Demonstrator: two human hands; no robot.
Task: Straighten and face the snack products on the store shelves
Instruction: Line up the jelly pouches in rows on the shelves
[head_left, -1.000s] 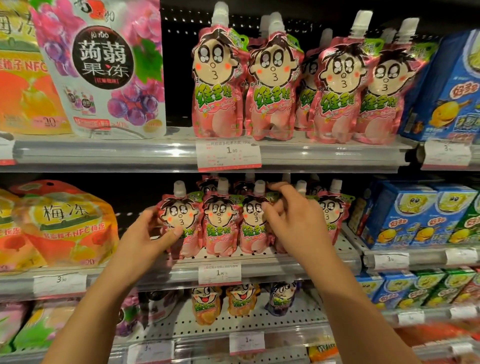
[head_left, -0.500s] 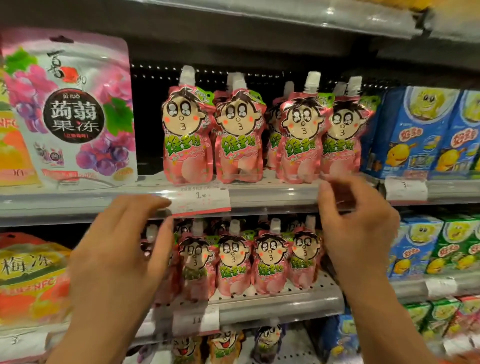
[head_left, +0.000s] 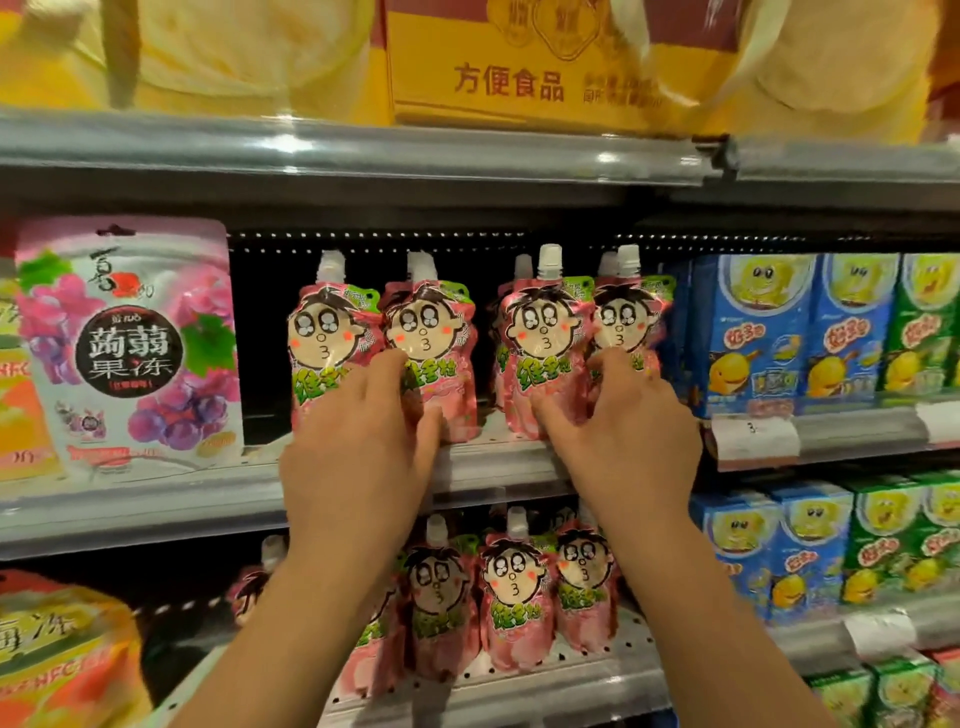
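Note:
Four pink spouted jelly pouches with a cartoon face stand in a row on the middle shelf (head_left: 498, 467), more behind them. My left hand (head_left: 363, 447) grips the lower part of the two left pouches: fingers over the leftmost pouch (head_left: 322, 332), thumb across the second pouch (head_left: 431, 332). My right hand (head_left: 623, 431) holds the right pair, thumb on the third pouch (head_left: 540, 332), fingers on the fourth pouch (head_left: 623, 322). A gap separates the two pairs. A matching row of pink pouches (head_left: 514, 587) stands on the shelf below, between my forearms.
A large grape jelly bag (head_left: 130, 343) stands left of the pouches. Blue drink boxes (head_left: 753, 332) and green boxes (head_left: 919, 322) fill the right side on both shelves. A yellow carton (head_left: 519, 67) sits on the top shelf. An orange bag (head_left: 57, 649) lies lower left.
Both hands rose from the lower row of pouches to the middle shelf and closed on the pouches there. The view tilted upward, and the top shelf came into sight.

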